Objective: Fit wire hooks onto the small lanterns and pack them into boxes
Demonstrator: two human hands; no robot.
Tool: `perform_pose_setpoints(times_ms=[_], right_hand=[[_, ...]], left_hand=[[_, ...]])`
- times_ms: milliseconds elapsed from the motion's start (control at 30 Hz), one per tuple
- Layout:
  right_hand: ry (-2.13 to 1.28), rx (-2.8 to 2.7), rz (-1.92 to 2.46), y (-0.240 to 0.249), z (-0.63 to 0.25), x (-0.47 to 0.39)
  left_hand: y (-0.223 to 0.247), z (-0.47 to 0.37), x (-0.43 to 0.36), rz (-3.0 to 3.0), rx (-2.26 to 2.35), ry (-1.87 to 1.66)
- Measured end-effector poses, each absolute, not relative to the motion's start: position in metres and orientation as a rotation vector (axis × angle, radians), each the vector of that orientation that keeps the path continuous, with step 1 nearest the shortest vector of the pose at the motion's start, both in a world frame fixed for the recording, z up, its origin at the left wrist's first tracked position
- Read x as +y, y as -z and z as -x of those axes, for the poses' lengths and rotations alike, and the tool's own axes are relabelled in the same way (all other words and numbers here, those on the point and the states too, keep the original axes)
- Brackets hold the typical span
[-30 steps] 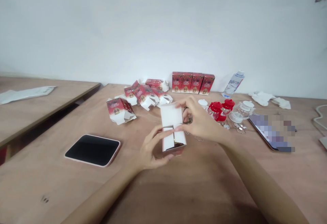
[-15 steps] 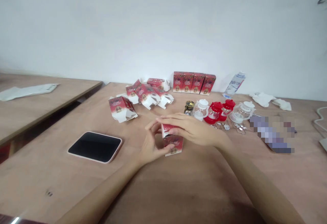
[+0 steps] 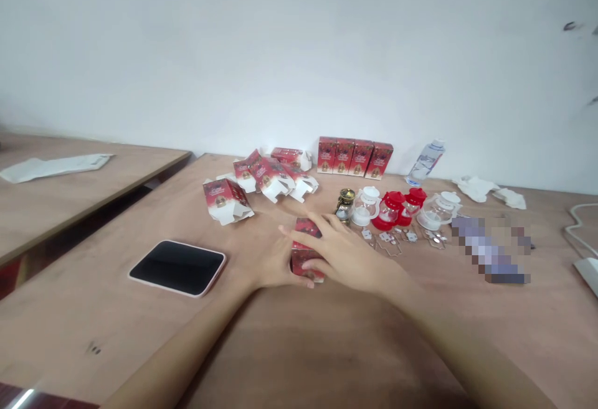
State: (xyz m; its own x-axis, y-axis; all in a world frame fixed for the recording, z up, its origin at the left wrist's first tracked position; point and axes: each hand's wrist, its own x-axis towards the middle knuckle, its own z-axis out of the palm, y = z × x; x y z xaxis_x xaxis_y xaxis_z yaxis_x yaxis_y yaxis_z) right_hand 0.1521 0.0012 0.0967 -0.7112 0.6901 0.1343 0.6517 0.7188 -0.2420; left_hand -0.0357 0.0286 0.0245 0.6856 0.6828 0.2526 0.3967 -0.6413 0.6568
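Backed by a pale wall (image 3: 280, 54), a brown wooden table (image 3: 299, 347) is lined along its far side with a row of four red boxes (image 3: 357, 159), all apparently shut; by this row the other things can be placed. Nearer than the row and a little to its left, a small red box (image 3: 307, 226) is steadied upright between two hands; by the left hand (image 3: 273, 266) it is grasped at its left side, the thumb brought round to the near face and the fingers mostly hidden; by the right hand (image 3: 348, 250) its top and near face are covered with spread fingers; whether these squeeze or merely press cannot be told.

To the row's left, a loose heap of open red cartons (image 3: 271, 178) is left with white flaps sticking out; nearer than the row and stretching to its right, five miniature lanterns (image 3: 390, 208) are lined up, one bronze-coloured, two white, two red; nearer again, small metal pieces (image 3: 390, 241) are scattered.

As far as can be judged, four boxes are done and a fifth is all but closed, its top seemingly folded down; the lanterns are left outside any box, the cartons unclosed; what the shut boxes contain is not shown.
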Motion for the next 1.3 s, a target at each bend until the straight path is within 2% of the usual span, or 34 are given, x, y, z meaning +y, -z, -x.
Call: perform_pose_setpoints(times_ms=[200, 333, 467, 667, 800, 933, 1167, 1300], right_hand=[[-0.320, -2.533, 0.828, -0.132, -0.164, 0.017], [0.015, -2.100, 0.952, -0.173, -0.195, 0.044], [0.258, -1.820, 1.267, -0.189, -0.243, 0.089], [0.326, -2.090, 2.155, -0.171, -0.301, 0.155], [0.329, -2.041, 2.402, -0.150, -0.315, 0.188], [0.168, -1.820, 2.449, -0.132, -0.326, 0.210], [-0.131, -1.741, 2.192, -0.109, -0.341, 0.229], [0.012, -1.762, 2.135, -0.118, -0.335, 0.223]], left_hand=[[-0.016, 0.049, 0.038, -2.665, 1.108, -0.451], [0.001, 0.049, 0.040, -2.696, 1.174, -0.315], [0.002, 0.048, 0.040, -2.685, 1.200, -0.295], [0.001, 0.048, 0.040, -2.688, 1.191, -0.299], [0.001, 0.049, 0.040, -2.692, 1.187, -0.309], [0.001, 0.049, 0.040, -2.685, 1.182, -0.299], [0.002, 0.050, 0.041, -2.694, 1.173, -0.316], [0.001, 0.050, 0.042, -2.693, 1.180, -0.288]])
